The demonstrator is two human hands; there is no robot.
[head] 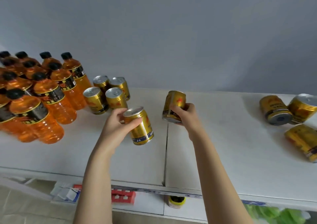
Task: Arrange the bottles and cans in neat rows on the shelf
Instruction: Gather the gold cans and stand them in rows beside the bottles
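Head view, nearest first: below the front lip of the white shelf top sit some red boxes and a yellow-lidded jar on a lower level. Two bare forearms reach up over the lip. The left hand has thumb and fingers curled round the upper end of a gold metal drink can, which is tilted with its silver top towards the upper left; whether its base touches the shelf I cannot tell. The right hand grips a second gold can from the side, tipped so its base faces the camera.

Off to the right, well apart, three loose gold cans lie in a jumble, at least one on its side. Just beyond the left hand stands a tidy block of four upright gold cans, and left of that the orange plastic bottles with black caps stand in rows against the grey wall.

The step in hand looks like the can rows: bottles done, cans partly done. The next move likely calls for righting each held can and setting it flush beside the block of four, without nudging the ones already standing.
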